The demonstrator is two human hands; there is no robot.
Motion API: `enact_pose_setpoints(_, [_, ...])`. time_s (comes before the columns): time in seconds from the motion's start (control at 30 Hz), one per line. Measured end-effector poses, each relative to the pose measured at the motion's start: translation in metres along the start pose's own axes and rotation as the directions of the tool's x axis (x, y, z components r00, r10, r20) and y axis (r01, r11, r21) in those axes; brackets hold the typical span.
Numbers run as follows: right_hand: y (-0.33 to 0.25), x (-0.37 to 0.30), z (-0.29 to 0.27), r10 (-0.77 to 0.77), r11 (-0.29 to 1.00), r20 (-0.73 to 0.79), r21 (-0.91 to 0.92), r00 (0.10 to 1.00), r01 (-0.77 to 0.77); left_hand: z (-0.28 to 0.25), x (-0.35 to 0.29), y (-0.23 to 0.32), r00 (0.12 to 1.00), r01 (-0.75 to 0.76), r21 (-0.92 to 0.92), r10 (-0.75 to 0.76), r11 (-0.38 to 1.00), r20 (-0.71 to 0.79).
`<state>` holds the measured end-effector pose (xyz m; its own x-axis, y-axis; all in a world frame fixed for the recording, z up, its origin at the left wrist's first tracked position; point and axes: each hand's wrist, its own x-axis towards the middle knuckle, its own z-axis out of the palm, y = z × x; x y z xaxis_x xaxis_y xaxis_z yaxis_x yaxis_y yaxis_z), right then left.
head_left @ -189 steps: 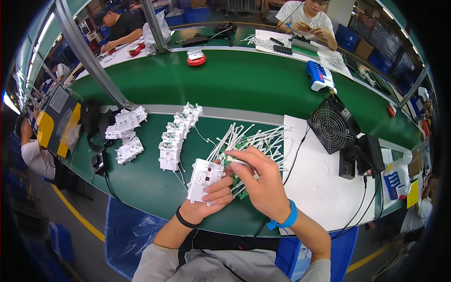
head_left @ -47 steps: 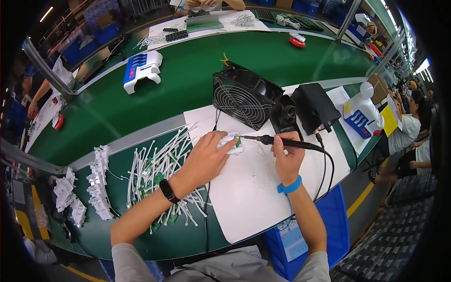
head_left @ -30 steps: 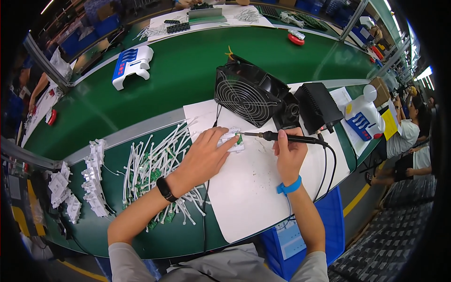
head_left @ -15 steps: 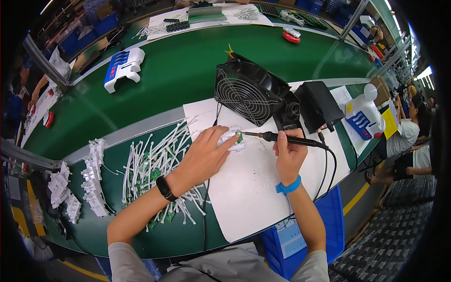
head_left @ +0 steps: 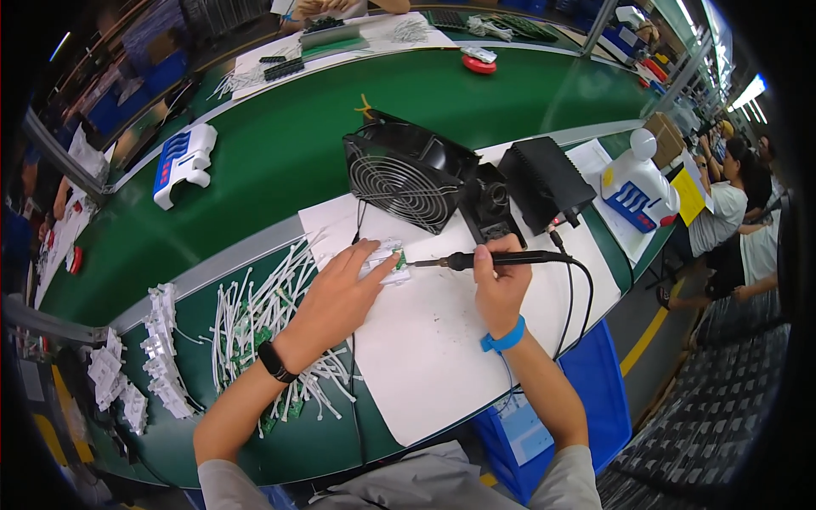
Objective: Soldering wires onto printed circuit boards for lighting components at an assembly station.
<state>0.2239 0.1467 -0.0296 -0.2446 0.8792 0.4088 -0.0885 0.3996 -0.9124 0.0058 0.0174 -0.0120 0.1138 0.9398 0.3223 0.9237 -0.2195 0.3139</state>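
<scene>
My left hand lies over a small white plastic part on the white sheet, its fingers holding the part down. A small green circuit board shows on that part beside my fingertips. My right hand is closed round the black handle of a soldering iron. The iron's thin metal tip points left and is at the board's edge; whether it touches I cannot tell. Left of my left forearm lies a pile of white cables with small green boards.
A black fan with a wire guard stands behind my hands, beside a black box and an iron stand. White plastic parts lie at the left. A white-and-blue housing stands at right. A blue bin sits below the table edge.
The whole view has shifted, so the bench things appear farther left. The soldering iron lies more level, its tip still by the board. Both hands keep their holds.
</scene>
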Motion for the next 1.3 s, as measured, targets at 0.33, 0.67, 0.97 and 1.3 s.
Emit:
enact_pose_setpoints(0.33, [-0.004,0.0,0.001,0.002,1.0,0.016,0.024,1.0,-0.003,-0.006,0.004,0.006,0.998,0.036,-0.014,-0.035,0.999,0.05])
enact_pose_setpoints(0.67, [-0.007,0.001,-0.001,0.002,0.999,0.064,-0.032,0.998,0.0,-0.006,0.004,0.006,0.999,0.024,-0.008,-0.024,1.0,0.039])
enact_pose_setpoints(0.97, [-0.004,0.002,0.0,-0.006,1.0,0.014,-0.004,1.0,0.006,-0.005,0.003,0.006,0.998,0.03,-0.015,-0.03,0.999,0.046])
enact_pose_setpoints(1.3, [-0.006,0.001,0.0,-0.019,0.999,-0.054,0.027,0.998,0.021,-0.014,0.003,0.008,0.995,0.04,-0.042,-0.036,0.998,0.097])
